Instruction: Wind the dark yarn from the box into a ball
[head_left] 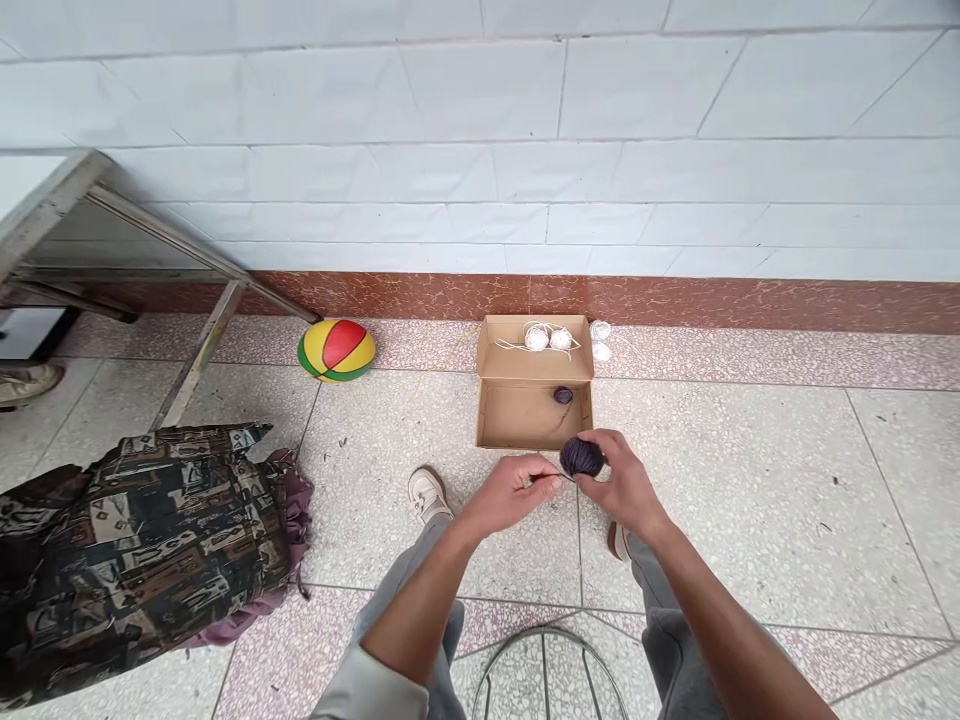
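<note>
Over the near edge of an open cardboard box (517, 415), my right hand (621, 485) is closed around a dark purple ball of yarn (581, 457). My left hand (519, 492) pinches a strand of the same dark yarn, which runs across to the ball. Inside the box's near half lies a smaller dark yarn ball (562, 396) with a strand trailing from it. Two white yarn balls (548, 339) with loose ends rest in the raised far half, the lid side. More white balls (601, 341) sit on the floor just right of the box.
A red, yellow and green ball (337, 350) lies on the floor near the wall. To the left are a metal-framed table (202, 350) and a patterned cloth item (165, 530) with purple trim. A round metal stool frame (551, 635) stands between my legs. Another person's shoe (30, 382) shows at far left.
</note>
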